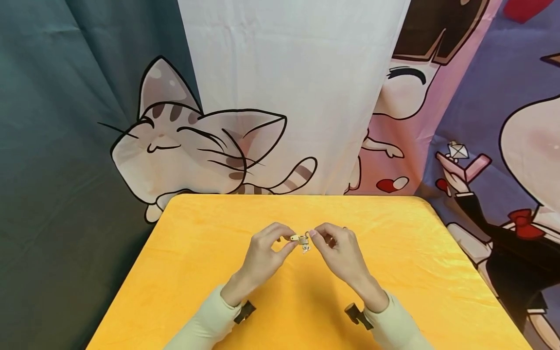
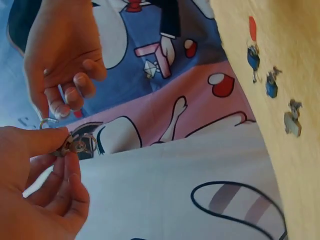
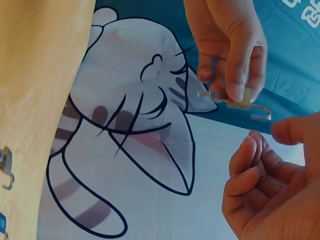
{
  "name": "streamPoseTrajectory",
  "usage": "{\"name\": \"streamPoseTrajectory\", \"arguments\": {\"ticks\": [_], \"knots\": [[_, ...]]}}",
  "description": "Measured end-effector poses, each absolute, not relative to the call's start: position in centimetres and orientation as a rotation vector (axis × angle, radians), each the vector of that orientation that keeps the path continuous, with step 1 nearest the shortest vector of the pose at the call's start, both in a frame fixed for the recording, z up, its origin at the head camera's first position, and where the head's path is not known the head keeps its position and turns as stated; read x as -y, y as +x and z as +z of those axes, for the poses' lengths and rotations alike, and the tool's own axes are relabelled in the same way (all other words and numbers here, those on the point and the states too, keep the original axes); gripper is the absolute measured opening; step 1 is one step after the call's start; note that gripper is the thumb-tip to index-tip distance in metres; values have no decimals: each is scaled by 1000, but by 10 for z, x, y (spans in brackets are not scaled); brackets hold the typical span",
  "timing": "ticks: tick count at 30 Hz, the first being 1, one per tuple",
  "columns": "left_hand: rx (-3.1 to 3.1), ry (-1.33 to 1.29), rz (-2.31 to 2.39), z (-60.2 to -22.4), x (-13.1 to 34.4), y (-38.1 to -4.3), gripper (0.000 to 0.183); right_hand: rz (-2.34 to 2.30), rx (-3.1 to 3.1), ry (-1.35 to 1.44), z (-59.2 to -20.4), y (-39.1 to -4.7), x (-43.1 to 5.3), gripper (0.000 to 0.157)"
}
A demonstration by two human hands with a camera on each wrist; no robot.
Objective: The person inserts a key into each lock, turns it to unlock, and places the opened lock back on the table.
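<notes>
My left hand (image 1: pixel 264 250) pinches a small brass padlock (image 3: pixel 241 103) between thumb and fingers. Its thin U-shaped shackle (image 3: pixel 262 114) sticks out toward my right hand (image 1: pixel 343 250). In the left wrist view, a key ring (image 2: pixel 89 144) shows by the left fingertips. The right hand's fingers are loosely bent, with a gap between thumb and fingers in the right wrist view. Its thumb is close to the shackle; whether they touch I cannot tell. Between the hands in the head view, another small padlock with keys (image 1: pixel 305 247) appears lower down on the table.
The yellow table (image 1: pixel 210 223) carries a row of small locks in the left wrist view: one with a red tag (image 2: pixel 252 30), a blue padlock (image 2: pixel 271 89) and a brass-coloured padlock (image 2: pixel 292 124). Cartoon-printed curtains (image 1: pixel 297 58) hang behind the table.
</notes>
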State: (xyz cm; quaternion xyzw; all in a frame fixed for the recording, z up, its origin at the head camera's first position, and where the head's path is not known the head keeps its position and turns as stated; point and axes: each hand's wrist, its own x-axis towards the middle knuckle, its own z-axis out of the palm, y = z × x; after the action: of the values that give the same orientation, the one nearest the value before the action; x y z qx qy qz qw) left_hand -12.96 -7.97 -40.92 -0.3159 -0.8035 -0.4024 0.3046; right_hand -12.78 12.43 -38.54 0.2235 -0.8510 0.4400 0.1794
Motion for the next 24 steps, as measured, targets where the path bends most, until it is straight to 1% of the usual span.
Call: {"name": "streamPoseTrajectory", "arguments": {"ticks": [3,9,12,19,22,24], "knots": [[2175,-745,-1281,-410,83,-130,16,1244,2376,625,-384,-129,-127,9],[2295,-575,-1500,-418,91,-133,16,1188,2316,615,-384,-133,-133,4],[2363,-510,-1581,-425,96,-138,14,1145,2288,656,-383,-135,-135,12],[2547,-346,-1617,-445,107,-158,10,1015,2316,778,-381,-136,-141,40],[2657,-293,-1607,-456,110,-167,7,982,2347,807,-382,-136,-143,45],[2730,-269,-1594,-462,112,-172,7,968,2367,815,-382,-135,-143,46]]}}
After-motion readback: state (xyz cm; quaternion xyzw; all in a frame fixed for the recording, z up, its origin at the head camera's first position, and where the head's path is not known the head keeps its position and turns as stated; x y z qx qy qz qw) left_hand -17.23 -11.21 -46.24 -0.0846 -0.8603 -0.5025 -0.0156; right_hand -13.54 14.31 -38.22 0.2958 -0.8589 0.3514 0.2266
